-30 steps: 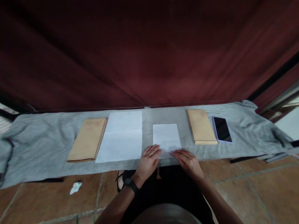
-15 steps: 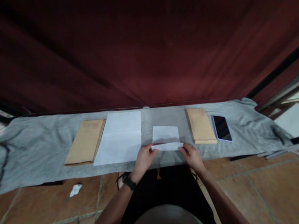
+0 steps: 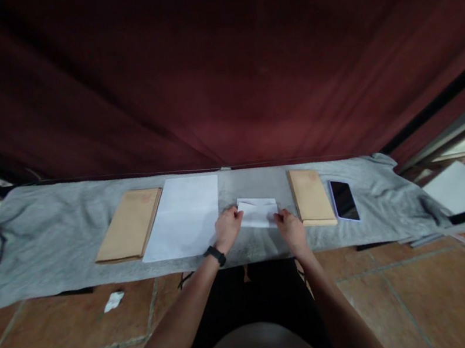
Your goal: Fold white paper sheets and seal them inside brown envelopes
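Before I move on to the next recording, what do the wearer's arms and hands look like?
The left forearm is bare, with a black wristband or watch at the wrist; the right forearm is bare, wrist included. No sleeves show. The left hand and right hand are ungloved; any rings are too small to tell.

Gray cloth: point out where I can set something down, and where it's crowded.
Gray cloth lies bare left of the left brown envelopes, rumpled toward the end; right of the smartphone, wrinkled; and beyond the folded white paper, between the large white sheet and right brown envelopes. Crowded: the middle, where the left hand and right hand pinch that paper.
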The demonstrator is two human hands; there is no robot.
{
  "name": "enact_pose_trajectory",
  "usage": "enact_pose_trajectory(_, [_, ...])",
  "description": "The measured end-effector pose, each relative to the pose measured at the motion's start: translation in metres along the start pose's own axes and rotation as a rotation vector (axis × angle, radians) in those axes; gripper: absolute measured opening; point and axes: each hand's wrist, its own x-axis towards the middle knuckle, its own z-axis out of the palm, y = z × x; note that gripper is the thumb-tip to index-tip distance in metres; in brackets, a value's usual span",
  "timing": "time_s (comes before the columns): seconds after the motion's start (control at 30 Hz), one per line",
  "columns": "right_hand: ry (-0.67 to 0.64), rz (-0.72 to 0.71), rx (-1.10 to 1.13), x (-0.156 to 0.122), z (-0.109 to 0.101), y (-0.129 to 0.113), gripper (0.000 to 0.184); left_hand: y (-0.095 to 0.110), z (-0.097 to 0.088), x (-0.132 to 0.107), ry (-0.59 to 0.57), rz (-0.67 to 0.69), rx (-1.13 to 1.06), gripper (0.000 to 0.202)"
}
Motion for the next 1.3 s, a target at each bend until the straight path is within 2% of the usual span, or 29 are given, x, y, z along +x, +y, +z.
enact_pose_trajectory(0.23, [0.02,0.028,-0.051,0.009,-0.002,-0.01,0.033,0.005,0.006,0.014,0.005,-0.03,0.114,0.027])
enact_pose_trajectory(0.6, [0.184,-0.003,-0.088,0.02,0.012,-0.01,0.032,0.012,0.009,0.018,0.036,-0.009,0.196,0.034])
enact_pose_trajectory(0.7, [0.316,-0.105,-0.044,0.019,0.016,-0.009,0.03,0.013,0.009,0.016,0.041,0.001,0.203,0.034])
enact_pose_trajectory(0.83, [0.443,-0.33,0.052,0.012,0.028,-0.013,0.037,0.012,0.01,0.014,0.051,0.016,0.209,0.035])
enact_pose_trajectory(0.97, [0.38,-0.51,0.069,0.003,0.047,-0.017,0.046,0.011,0.011,0.013,0.059,0.025,0.212,0.035])
enact_pose_trajectory(1.17, [0.348,-0.503,0.009,-0.003,0.061,-0.015,0.051,0.014,0.008,0.012,0.063,0.016,0.207,0.037])
enact_pose_trajectory(1.3, [0.351,-0.497,0.003,-0.003,0.062,-0.016,0.053,0.014,0.012,0.003,0.161,0.098,0.191,0.037])
